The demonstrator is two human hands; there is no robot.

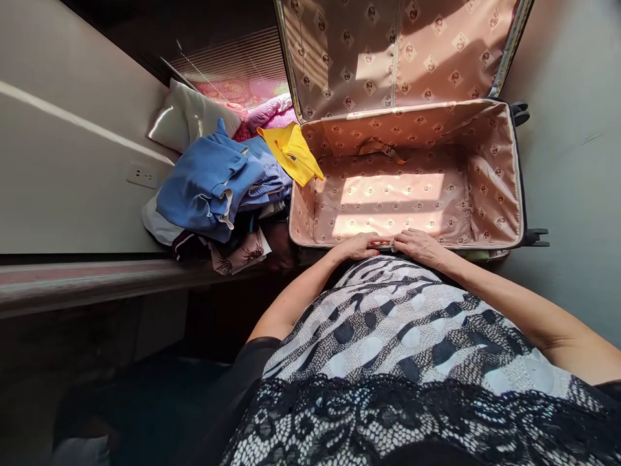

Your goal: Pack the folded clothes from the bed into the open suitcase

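Note:
An open suitcase (388,194) with pink patterned lining lies in front of me, its lid (369,52) tipped back. At the middle of its near rim, my left hand (359,246) has its fingers curled on the edge. Close beside it, my right hand (420,247) also grips the rim, near what looks like a zipper pull. The undersides of both hands are hidden. An orange strap with a buckle (385,150) rests inside against the far wall.
Left of the suitcase is a pile of folded blue clothes (208,181), with a yellow garment (294,152) overlapping the suitcase corner. Behind it are a pale cushion (179,116) and pink fabric (269,113). Walls flank both sides, and suitcase wheels (533,237) stick out at right.

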